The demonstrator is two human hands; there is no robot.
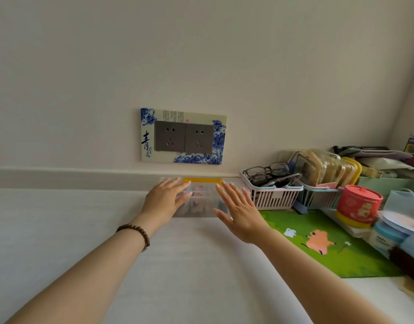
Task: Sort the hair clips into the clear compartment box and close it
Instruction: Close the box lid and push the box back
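bare forearms, brown bead bracelet (136,233)

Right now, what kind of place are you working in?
Probably a home desk or dresser against a wall: a decorated double wall socket, a pink basket holding glasses, and a cartoon desk mat.

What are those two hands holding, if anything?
Nothing is gripped. The left hand lies flat on the clear box; the right hand is open beside it.
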